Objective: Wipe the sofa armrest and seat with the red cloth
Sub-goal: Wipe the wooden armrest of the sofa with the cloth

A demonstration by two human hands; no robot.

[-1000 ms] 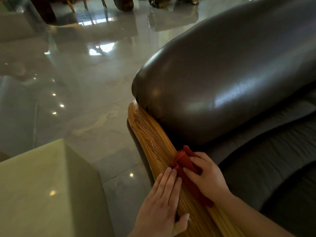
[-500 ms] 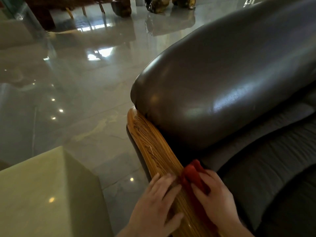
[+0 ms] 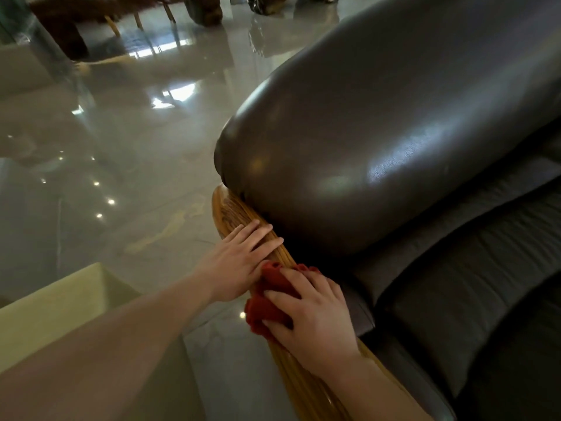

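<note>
The wooden sofa armrest (image 3: 230, 212) runs from centre down to the bottom edge, beside a dark leather back cushion (image 3: 379, 141). A bunched red cloth (image 3: 270, 302) lies on the armrest under my right hand (image 3: 312, 317), whose fingers curl over it and press it onto the wood. My left hand (image 3: 239, 259) rests flat on the armrest just ahead of the cloth, fingers straight, touching the cloth's upper edge. The dark seat cushion (image 3: 473, 293) lies to the right of the armrest.
A glossy grey tiled floor (image 3: 121, 165) spreads to the left. A pale green stone block (image 3: 69, 314) stands close at the lower left. Dark wooden furniture (image 3: 76, 22) stands at the far back.
My left hand has slid forward up the armrest, arm now stretched out. The right hand and cloth have shifted onto the top and outer side of the wood.
</note>
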